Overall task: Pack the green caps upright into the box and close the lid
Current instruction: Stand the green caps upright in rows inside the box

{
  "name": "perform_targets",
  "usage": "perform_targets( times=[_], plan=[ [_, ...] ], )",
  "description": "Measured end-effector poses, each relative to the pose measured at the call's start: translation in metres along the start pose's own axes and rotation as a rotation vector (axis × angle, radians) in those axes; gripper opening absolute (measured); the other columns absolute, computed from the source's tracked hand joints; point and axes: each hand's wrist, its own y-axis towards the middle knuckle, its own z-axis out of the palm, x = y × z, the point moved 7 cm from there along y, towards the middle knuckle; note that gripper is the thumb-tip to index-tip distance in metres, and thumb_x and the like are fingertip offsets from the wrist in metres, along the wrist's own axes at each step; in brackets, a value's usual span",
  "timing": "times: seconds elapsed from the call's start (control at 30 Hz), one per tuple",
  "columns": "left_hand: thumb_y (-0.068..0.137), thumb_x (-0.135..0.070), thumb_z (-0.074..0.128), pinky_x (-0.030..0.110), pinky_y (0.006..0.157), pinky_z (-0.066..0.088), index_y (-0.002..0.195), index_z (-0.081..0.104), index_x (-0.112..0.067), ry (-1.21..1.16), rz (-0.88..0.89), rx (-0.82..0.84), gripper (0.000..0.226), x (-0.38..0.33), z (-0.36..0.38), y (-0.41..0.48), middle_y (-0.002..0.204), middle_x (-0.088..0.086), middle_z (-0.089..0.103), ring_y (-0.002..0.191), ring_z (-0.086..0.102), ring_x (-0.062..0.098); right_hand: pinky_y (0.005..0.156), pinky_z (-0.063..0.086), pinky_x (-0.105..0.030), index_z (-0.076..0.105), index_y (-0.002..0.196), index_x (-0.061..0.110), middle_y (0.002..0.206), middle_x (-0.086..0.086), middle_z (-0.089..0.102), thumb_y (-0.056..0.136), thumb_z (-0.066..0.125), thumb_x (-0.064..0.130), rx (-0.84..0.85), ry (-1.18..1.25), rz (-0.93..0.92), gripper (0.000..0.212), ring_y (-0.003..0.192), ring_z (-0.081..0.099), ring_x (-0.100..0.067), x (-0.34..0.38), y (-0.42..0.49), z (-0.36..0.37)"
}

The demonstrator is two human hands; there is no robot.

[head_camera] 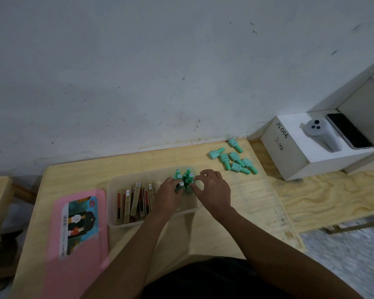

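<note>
A clear plastic box (115, 221) sits mid-table. Several green caps (185, 174) stand upright in its right part, close together. My left hand (167, 194) is inside the box and grips one upright cap at the front of the group. My right hand (214, 189) is beside it over the box's right side, its fingertips pinching another cap in the cluster. More green caps (233, 159) lie on their sides in a loose heap on the table at the back right. The pink lid (78, 231), bearing a picture label, lies flat to the left of the box.
Several slim brown cartons (134, 201) stand in the box's left part. A white box (289, 145) marked JS006 at the right holds a white device (321, 134) and a dark phone (348, 130). The wall runs along the wooden table's (203, 234) far edge.
</note>
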Motion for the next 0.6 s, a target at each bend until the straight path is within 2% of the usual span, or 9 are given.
perform_targets(
  times=[0.1,0.23,0.37,0.47,0.6],
  plan=[
    [0.087,-0.016,0.062,0.029,0.074,0.050,0.117,0.066,-0.011,-0.008,-0.005,-0.016,0.030,-0.002,-0.002,0.000,0.106,0.007,0.064,0.086,0.064,0.020,0.067,0.051,-0.030,0.074,0.100,0.028,0.111,0.006,0.066,0.084,0.067,0.045,-0.031,0.042,-0.002,0.024,0.102,0.060,-0.016,-0.005,-0.004,-0.011],
    [0.086,-0.025,0.065,0.033,0.076,0.053,0.118,0.065,-0.013,0.011,0.010,-0.088,0.034,-0.008,-0.012,-0.003,0.106,0.003,0.063,0.088,0.063,0.020,0.069,0.049,-0.027,0.072,0.104,0.030,0.114,0.010,0.065,0.088,0.064,0.043,-0.050,0.084,0.057,0.022,0.105,0.058,-0.011,-0.025,-0.015,-0.031],
    [0.087,-0.031,0.064,0.027,0.067,0.050,0.112,0.067,-0.016,0.042,0.090,-0.194,0.030,-0.030,-0.025,-0.005,0.097,-0.003,0.063,0.080,0.061,0.014,0.070,0.048,-0.025,0.069,0.105,0.033,0.113,0.013,0.063,0.090,0.062,0.042,-0.052,0.120,0.174,0.019,0.104,0.057,-0.007,-0.069,-0.031,-0.049],
    [0.088,-0.031,0.063,0.026,0.064,0.049,0.105,0.070,-0.015,0.034,0.183,-0.211,0.024,-0.056,-0.022,-0.002,0.090,-0.004,0.064,0.077,0.059,0.011,0.065,0.045,-0.023,0.068,0.107,0.036,0.114,0.014,0.063,0.091,0.060,0.043,0.026,0.173,0.268,0.019,0.094,0.059,-0.004,-0.104,-0.040,-0.053],
    [0.088,-0.034,0.062,0.027,0.064,0.049,0.100,0.071,-0.020,0.007,0.234,-0.154,0.020,-0.087,0.000,0.015,0.087,-0.005,0.063,0.072,0.057,0.011,0.072,0.052,-0.029,0.067,0.111,0.034,0.116,0.010,0.065,0.093,0.057,0.045,0.188,0.225,0.367,0.023,0.087,0.060,-0.003,-0.142,-0.039,-0.053]
  ],
)
